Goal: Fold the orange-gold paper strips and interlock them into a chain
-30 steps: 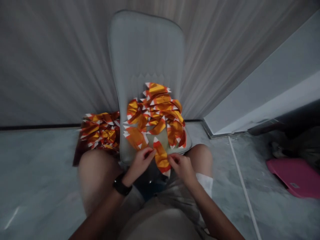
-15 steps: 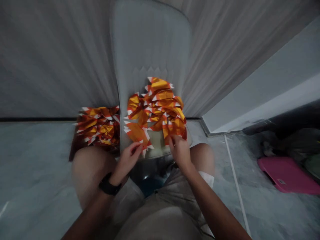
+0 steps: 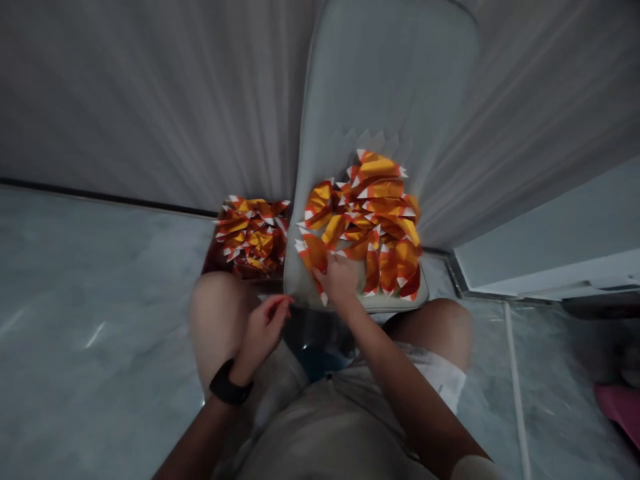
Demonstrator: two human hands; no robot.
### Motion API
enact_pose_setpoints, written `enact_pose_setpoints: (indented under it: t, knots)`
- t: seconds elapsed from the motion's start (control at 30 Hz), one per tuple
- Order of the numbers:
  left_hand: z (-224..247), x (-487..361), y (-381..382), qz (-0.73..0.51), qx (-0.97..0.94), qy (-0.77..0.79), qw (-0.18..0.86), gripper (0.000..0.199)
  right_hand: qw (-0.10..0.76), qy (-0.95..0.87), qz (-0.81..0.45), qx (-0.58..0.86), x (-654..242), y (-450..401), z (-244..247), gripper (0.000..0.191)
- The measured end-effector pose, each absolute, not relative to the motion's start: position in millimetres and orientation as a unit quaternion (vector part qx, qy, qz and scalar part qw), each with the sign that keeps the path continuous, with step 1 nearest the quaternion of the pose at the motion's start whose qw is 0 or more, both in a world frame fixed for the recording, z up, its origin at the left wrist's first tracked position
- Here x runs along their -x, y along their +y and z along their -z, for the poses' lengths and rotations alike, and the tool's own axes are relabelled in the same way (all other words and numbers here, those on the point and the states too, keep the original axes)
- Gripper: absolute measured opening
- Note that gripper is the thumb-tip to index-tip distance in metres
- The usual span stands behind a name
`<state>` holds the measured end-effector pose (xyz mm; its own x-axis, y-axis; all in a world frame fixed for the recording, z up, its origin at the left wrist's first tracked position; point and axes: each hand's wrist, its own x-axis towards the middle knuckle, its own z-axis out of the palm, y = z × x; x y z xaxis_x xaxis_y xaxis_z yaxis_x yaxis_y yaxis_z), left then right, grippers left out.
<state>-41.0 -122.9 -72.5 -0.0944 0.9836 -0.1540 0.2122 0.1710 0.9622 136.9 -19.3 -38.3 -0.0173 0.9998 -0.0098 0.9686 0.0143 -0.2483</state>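
Many orange and gold foil pieces with jagged white and red ends (image 3: 383, 207) lie in a pile on a pale padded chair seat (image 3: 367, 273). My right hand (image 3: 340, 280) reaches over the front left of the seat, its fingers at an orange foil piece (image 3: 314, 250); whether it grips that piece is unclear. Over my left knee, just off the seat's front left corner, my left hand (image 3: 267, 327) is closed, thumb and fingertips together, with something reddish and too blurred to name at the tips. A black band sits on the left wrist.
Left of the chair, a dark red box (image 3: 213, 257) holds more foil pieces. A grey curtain (image 3: 150, 100) hangs behind. A pale panel (image 3: 550, 233) stands at the right, and a pink object (image 3: 620, 407) lies on the tiled floor at the far right.
The view has shifted left. My right hand has moved from the right side of the pile to the front left. My left hand has come away from the foil pieces on the seat.
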Motion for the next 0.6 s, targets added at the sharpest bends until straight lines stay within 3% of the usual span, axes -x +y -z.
enact_pose_setpoints:
  t: [0.2, 0.3, 0.37, 0.47, 0.6]
  knots:
    - [43.4, 33.2, -113.6, -0.347, -0.626, 0.594, 0.367, 0.028, 0.142, -0.702, -0.114, 0.689, -152.3, -28.9, 36.6, 0.034]
    - [18.2, 20.4, -121.6, -0.25, -0.75, 0.526, 0.312, 0.018, 0.261, -0.712, -0.12, 0.641, -164.4, -42.2, 37.3, 0.033]
    - [-6.4, 21.8, -123.9, -0.183, -0.806, 0.422, 0.374, 0.014, 0.346, -0.711, -0.143, 0.595, -172.1, -56.1, 35.0, 0.031]
    - [-54.3, 48.7, -99.7, -0.185, -0.719, 0.454, 0.493, 0.036, 0.4, -0.699, -0.189, 0.562, -181.3, -83.1, 27.7, 0.029]
    - [-95.4, 76.3, -40.4, -0.301, -0.556, 0.649, 0.422, 0.064, 0.425, -0.664, -0.229, 0.571, -187.4, -122.1, 20.8, 0.026]
